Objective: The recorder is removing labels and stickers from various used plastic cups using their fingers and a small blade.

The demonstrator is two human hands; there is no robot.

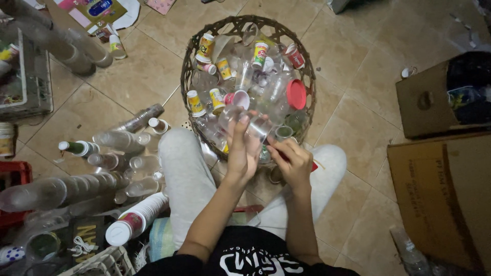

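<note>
Gripping a clear cup [254, 130] just near of the basket [188, 66], the left hand [241, 153] is wrapping it while the right hand [295, 162] is pinching something red; squeezing risks cracking the cup.

A single head-worn camera looks almost straight down from above the seated person's lap, close over both hands. The left hand [243, 153] and right hand [294, 162] sit at frame centre. Just beyond them lies the round woven wicker basket [190, 66]; the beige tiled floor [358, 76] fills the edges on every side.
</note>
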